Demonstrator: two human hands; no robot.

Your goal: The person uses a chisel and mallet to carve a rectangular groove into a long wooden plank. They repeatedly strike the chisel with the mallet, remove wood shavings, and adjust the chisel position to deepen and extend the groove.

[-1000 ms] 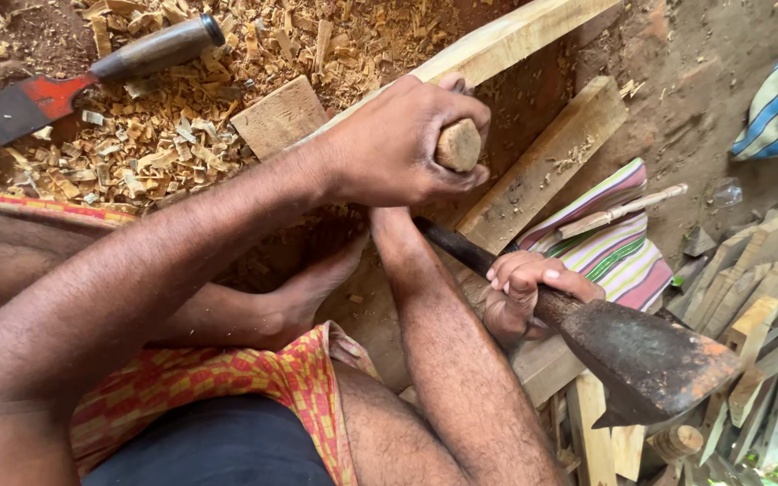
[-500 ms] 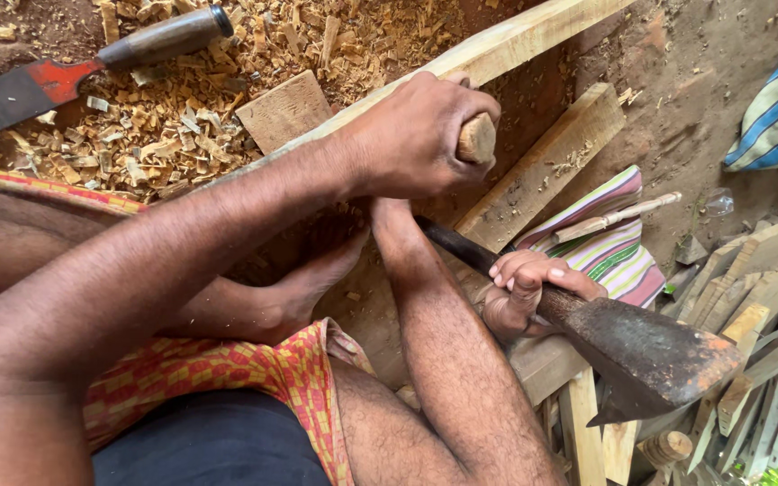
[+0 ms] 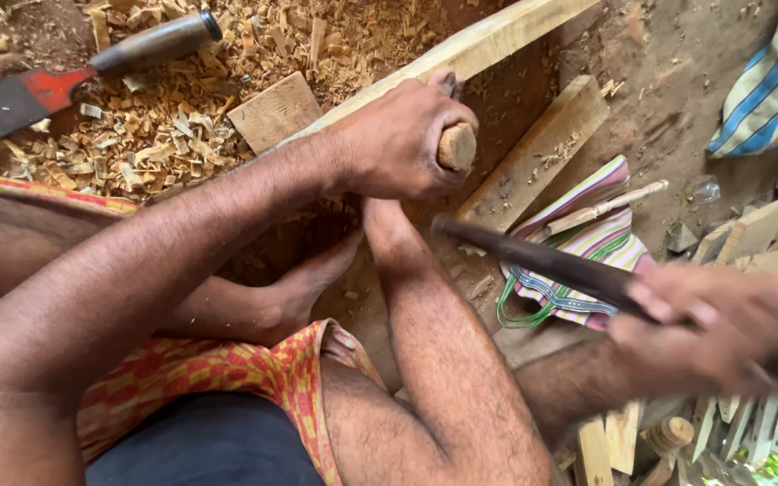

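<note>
View from above of a seated person working wood on an earthen floor. The left hand is closed in a fist around a short round pale wooden peg, whose cut end shows between thumb and fingers; the peg stands just in front of a long pale squared timber lying slantwise. The right hand, blurred, is wrapped around the dark handle of a hatchet-like chopping tool, the handle pointing toward the peg; its blade cannot be made out. Beneath the handle lies a striped woven bag beside a flat plank. Pale wood chips cover the ground at upper left, where a red-collared dark-handled chisel rests.
</note>
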